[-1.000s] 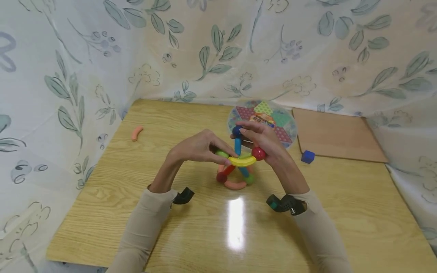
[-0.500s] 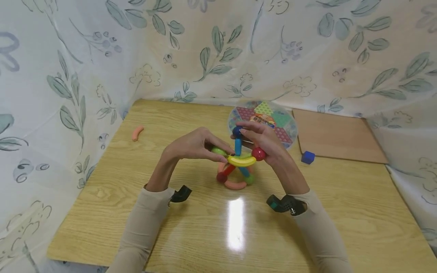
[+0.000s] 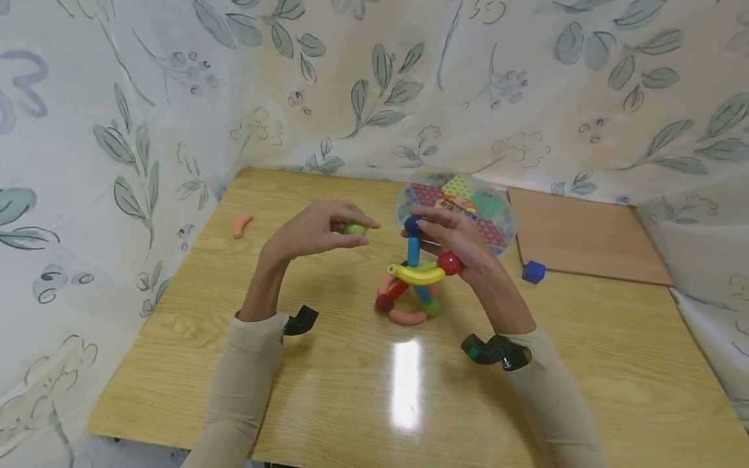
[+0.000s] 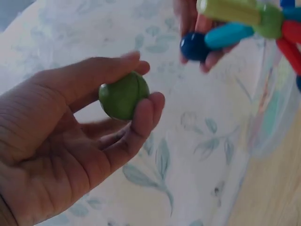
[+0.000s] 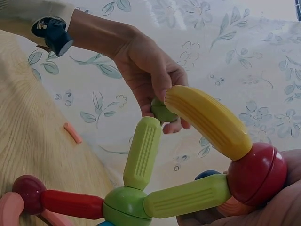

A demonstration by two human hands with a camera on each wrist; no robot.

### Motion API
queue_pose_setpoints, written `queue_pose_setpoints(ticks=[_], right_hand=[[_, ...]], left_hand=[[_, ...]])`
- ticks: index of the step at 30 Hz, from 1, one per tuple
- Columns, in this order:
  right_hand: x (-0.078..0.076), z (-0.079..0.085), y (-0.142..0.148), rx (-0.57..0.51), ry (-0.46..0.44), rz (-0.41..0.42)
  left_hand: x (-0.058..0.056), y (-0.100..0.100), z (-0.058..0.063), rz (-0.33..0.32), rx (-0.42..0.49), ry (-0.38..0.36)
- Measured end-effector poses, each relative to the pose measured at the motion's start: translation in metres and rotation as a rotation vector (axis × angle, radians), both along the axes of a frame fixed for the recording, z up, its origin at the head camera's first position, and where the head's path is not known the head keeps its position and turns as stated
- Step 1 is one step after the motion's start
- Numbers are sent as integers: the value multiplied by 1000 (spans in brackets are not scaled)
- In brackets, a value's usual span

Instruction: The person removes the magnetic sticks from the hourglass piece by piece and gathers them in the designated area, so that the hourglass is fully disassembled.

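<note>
My left hand [image 3: 316, 227] pinches a loose green toy ball [image 4: 121, 96] between thumb and fingers, up and left of a ball-and-rod construction toy. My right hand [image 3: 462, 244] grips this structure at its dark blue ball [image 3: 412, 225], on top of an upright light blue rod [image 3: 413, 250]. A red ball [image 5: 257, 174] lies against the right palm. From it a curved yellow rod [image 5: 207, 120] reaches out with a free end. In the right wrist view a short green rod [image 5: 142, 153] also ends free, rising from a green ball [image 5: 123, 207]. Salmon curved rods [image 3: 407, 317] form the base.
One salmon curved rod [image 3: 242, 225] lies at the table's left. Behind the structure is a round patterned board [image 3: 497, 201]. A blue cube [image 3: 533, 272] sits near a flat brown board [image 3: 585, 234] at the right. Floral cloth [image 3: 374, 84] hangs behind the table.
My left hand has pulled away from the yellow rod's end, up and to the left, carrying the green ball. The right hand keeps its grip on the structure.
</note>
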State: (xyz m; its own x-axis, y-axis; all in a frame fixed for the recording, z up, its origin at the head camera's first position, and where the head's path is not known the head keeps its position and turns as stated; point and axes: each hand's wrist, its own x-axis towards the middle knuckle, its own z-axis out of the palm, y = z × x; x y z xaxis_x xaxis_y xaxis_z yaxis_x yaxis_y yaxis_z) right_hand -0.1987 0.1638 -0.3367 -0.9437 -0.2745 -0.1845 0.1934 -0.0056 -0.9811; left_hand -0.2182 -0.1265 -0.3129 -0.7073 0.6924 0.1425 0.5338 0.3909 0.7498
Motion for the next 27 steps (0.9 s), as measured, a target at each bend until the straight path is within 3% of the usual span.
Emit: queue_pose_setpoints(ticks=[8,11,15,20,23,27], right_hand=[[1,-1,0,-52,-3,-3],[1,-2,2,-69,0,-7],[0,-3,1,-80,-7,-1],[0,-4,1,-76,-15,2],[0,-4,1,-72,-12,6],[-1,-4,0,-59,-6,9]], left_hand=[[-12,-33,-5,217,-80,37],[-25,-50,-9,339,-78,2],[-45,-80,-18,571,-22,-61],[-70,-113,-34,824,7,-66],[-85,-130,-45,930,-25,-114],[-98,-147,-60,996,-36,-238]])
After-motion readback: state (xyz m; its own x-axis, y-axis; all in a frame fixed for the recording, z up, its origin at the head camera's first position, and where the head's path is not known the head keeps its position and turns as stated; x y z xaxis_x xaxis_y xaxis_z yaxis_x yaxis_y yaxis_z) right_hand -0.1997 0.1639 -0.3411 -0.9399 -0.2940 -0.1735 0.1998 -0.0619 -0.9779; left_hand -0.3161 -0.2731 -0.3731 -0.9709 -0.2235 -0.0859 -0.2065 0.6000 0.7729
